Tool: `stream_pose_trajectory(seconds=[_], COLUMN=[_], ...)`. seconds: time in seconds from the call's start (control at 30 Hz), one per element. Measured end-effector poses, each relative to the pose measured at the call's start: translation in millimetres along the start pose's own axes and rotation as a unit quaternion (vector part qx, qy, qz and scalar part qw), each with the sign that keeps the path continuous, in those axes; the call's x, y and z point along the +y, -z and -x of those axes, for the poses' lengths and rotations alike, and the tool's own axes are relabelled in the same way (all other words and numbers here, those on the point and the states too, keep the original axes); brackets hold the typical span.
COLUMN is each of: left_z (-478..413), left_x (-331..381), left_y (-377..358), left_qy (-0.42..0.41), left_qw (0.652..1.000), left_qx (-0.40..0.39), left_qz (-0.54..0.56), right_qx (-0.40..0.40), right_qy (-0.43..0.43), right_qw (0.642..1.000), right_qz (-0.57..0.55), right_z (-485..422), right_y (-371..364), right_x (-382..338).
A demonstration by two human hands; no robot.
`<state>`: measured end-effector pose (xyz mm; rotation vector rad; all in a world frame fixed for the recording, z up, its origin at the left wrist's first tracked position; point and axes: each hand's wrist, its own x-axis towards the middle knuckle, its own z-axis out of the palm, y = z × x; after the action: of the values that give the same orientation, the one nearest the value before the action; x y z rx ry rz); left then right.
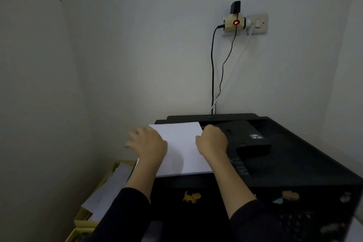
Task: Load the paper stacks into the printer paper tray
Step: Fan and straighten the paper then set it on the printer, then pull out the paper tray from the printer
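Observation:
A white paper stack lies flat on top of the black printer, on its left half, far edge near the rear slot. My left hand rests on the stack's left edge with fingers spread. My right hand sits on the stack's right edge, fingers curled toward the printer's raised black paper support. Whether either hand grips the sheets or only presses on them is unclear.
Cables run down the wall from a plug adapter and switch behind the printer. Yellow trays with loose papers stand low at the left. Animal stickers mark the printer's front. Walls close in at left and back.

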<state>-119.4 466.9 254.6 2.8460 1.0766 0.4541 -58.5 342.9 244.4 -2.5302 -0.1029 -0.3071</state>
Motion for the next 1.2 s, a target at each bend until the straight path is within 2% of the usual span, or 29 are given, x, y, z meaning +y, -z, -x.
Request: stream_pose_trajectory(seconds=[0.07, 0.17, 0.27, 0.33, 0.43, 0.5, 0.6, 0.67, 0.73, 0.8, 0.83, 0.9, 0.93, 1.0, 1.03, 1.1, 1.13, 1.2], left_z=[15.4, 43.9, 78.9, 106.6, 152.2, 182.1, 223.9, 245.5, 259.3, 263.8, 263.7, 259.4, 255.8, 248.6, 244.6, 235.2, 231.3, 224.8], left_x=[5.8, 17.6, 30.7, 38.5, 44.2, 44.5, 42.3, 39.6, 37.1, 35.6, 35.2, 34.7, 35.7, 35.9, 35.0, 32.8, 32.8, 34.5], left_y=[-0.3, -5.6, -14.8, -24.4, -47.7, -71.3, -114.7, -144.5, -169.9, -191.4, -197.9, -200.5, -199.7, -199.9, -200.6, -207.7, -209.1, -213.2], left_qy=[-0.038, -0.113, -0.168, -0.186, -0.203, -0.210, -0.233, -0.237, -0.176, -0.057, 0.010, 0.147, 0.209, 0.300, 0.326, 0.338, 0.336, 0.339], left_qw=[0.992, 0.958, 0.925, 0.910, 0.886, 0.876, 0.877, 0.895, 0.917, 0.913, 0.895, 0.821, 0.766, 0.638, 0.587, 0.506, 0.478, 0.445], left_qx=[0.083, 0.185, 0.232, 0.247, 0.278, 0.289, 0.254, 0.189, 0.071, -0.077, -0.135, -0.234, -0.283, -0.344, -0.351, -0.358, -0.362, -0.357], left_qz=[0.083, 0.185, 0.248, 0.277, 0.311, 0.325, 0.336, 0.327, 0.349, 0.396, 0.424, 0.499, 0.539, 0.620, 0.653, 0.708, 0.726, 0.749], right_qx=[0.032, 0.078, 0.130, 0.203, 0.347, 0.373, 0.322, 0.257, 0.174, 0.086, 0.048, -0.016, -0.042, -0.086, -0.099, -0.110, -0.109, -0.094], right_qy=[0.027, 0.080, 0.125, 0.162, 0.204, 0.205, 0.134, 0.031, -0.127, -0.268, -0.318, -0.390, -0.415, -0.453, -0.465, -0.472, -0.473, -0.474], right_qw=[0.999, 0.991, 0.972, 0.947, 0.897, 0.889, 0.916, 0.934, 0.922, 0.884, 0.862, 0.807, 0.769, 0.670, 0.626, 0.563, 0.539, 0.496], right_qz=[-0.034, -0.080, -0.149, -0.192, -0.180, -0.166, -0.196, -0.247, -0.321, -0.372, -0.393, -0.444, -0.485, -0.581, -0.618, -0.669, -0.689, -0.722], right_z=[10.5, 30.7, 54.1, 74.7, 109.0, 132.8, 165.9, 182.0, 190.9, 194.4, 194.2, 190.7, 187.8, 181.7, 178.8, 177.1, 177.6, 177.5], right_y=[8.9, 24.2, 29.4, 26.7, 12.1, -4.1, -29.6, -44.3, -56.8, -68.1, -72.5, -77.4, -77.1, -73.6, -72.8, -74.1, -75.5, -79.1], right_x=[6.7, 22.0, 46.9, 68.6, 109.7, 140.1, 181.5, 203.9, 222.4, 236.5, 240.6, 246.1, 247.2, 249.1, 250.4, 251.4, 251.2, 250.4])
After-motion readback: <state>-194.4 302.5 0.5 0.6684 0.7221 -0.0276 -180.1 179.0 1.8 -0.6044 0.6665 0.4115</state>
